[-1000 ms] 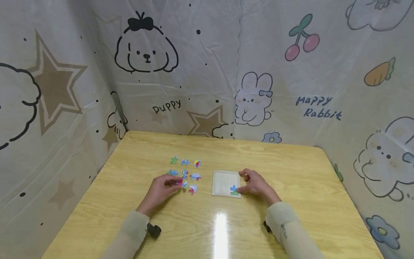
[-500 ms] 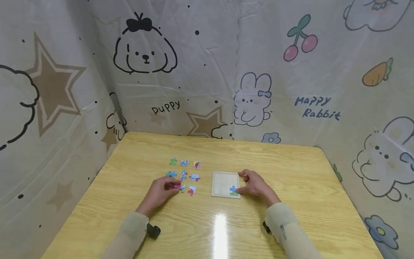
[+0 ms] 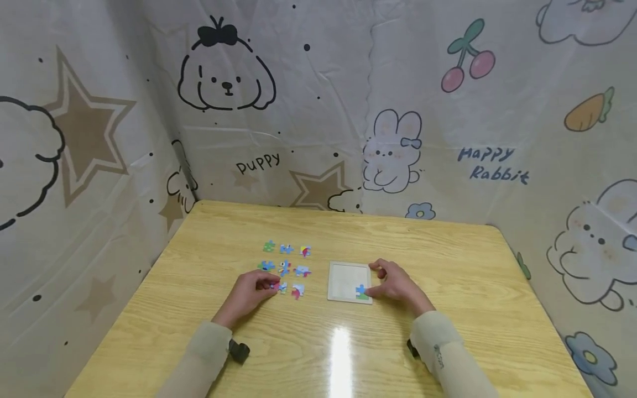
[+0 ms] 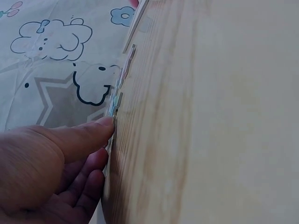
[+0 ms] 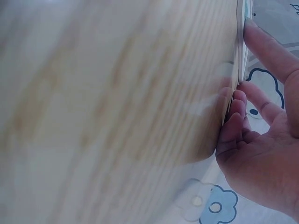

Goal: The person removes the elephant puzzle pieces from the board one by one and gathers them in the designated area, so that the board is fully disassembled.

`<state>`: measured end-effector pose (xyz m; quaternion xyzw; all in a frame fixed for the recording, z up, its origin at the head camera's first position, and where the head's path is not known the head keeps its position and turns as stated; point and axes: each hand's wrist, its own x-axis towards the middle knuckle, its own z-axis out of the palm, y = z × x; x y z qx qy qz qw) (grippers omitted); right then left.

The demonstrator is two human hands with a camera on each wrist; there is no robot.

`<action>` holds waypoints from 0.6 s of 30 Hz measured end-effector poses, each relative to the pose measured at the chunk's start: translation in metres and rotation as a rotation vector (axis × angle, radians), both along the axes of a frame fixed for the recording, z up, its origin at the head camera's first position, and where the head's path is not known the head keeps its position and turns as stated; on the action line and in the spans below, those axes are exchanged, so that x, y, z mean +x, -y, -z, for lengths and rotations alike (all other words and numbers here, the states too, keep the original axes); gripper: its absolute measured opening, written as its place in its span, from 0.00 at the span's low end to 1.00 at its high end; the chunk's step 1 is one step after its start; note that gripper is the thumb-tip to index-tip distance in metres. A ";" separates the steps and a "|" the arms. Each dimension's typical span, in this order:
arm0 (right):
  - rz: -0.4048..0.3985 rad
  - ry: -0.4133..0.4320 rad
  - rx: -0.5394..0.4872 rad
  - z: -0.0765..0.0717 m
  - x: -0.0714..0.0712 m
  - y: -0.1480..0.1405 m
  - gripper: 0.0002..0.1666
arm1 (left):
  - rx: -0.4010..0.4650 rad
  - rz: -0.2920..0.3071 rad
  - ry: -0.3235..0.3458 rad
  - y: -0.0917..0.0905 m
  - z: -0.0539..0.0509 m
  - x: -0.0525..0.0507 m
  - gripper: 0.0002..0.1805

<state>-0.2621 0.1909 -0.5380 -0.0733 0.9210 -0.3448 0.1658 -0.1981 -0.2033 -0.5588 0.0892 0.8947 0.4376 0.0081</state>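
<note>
My left hand (image 3: 244, 293) pinches a pink-and-blue jigsaw piece (image 3: 283, 288) at the near left of a group of loose pieces. In the left wrist view, the thumb (image 4: 96, 133) meets the piece's edge at tabletop level. My right hand (image 3: 396, 283) grips the right side of a square wooden puzzle tray (image 3: 342, 279), index finger by its far corner and thumb lower down. Inside the tray's near right corner lies a blue-and-green piece (image 3: 361, 292), with the right thumb beside or on it; which, I cannot tell. The right wrist view shows the tray (image 5: 240, 51) edge-on.
Several loose jigsaw pieces lie in rough rows left of the tray, among them a green one (image 3: 269, 246), a yellow-and-red one (image 3: 305, 251) and a white-and-pink one (image 3: 297, 291). The wooden table (image 3: 423, 243) backs onto a printed curtain (image 3: 318, 83).
The left fingertips and the pinched piece have shifted slightly toward me. My right hand and the tray stay together in place; the head view sways a little.
</note>
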 end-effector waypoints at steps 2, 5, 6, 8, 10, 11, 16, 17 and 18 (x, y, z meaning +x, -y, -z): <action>-0.008 -0.004 -0.002 0.000 0.001 0.000 0.42 | -0.007 -0.010 0.009 -0.001 0.000 -0.001 0.12; -0.020 -0.015 0.004 -0.001 0.001 -0.001 0.43 | -0.005 -0.016 0.015 -0.001 0.000 -0.001 0.12; -0.021 -0.017 0.004 -0.001 0.001 -0.001 0.42 | -0.006 -0.014 0.011 -0.001 0.000 -0.001 0.12; -0.017 -0.014 0.002 -0.001 0.000 -0.001 0.42 | -0.004 -0.009 0.014 0.000 0.000 -0.001 0.12; -0.016 -0.008 -0.003 -0.001 0.001 -0.001 0.43 | -0.007 -0.003 0.014 0.000 0.000 -0.001 0.13; -0.018 -0.004 -0.004 -0.001 0.001 0.000 0.43 | -0.006 -0.003 0.022 0.001 0.000 -0.001 0.13; -0.019 -0.001 -0.010 -0.002 0.002 0.000 0.43 | -0.009 -0.004 0.023 0.002 -0.002 0.000 0.15; -0.016 -0.002 -0.008 -0.002 0.002 0.000 0.42 | -0.003 -0.009 0.018 0.001 -0.002 0.000 0.15; -0.014 -0.003 -0.004 -0.003 0.002 -0.001 0.42 | 0.002 -0.015 0.005 0.000 -0.003 0.000 0.15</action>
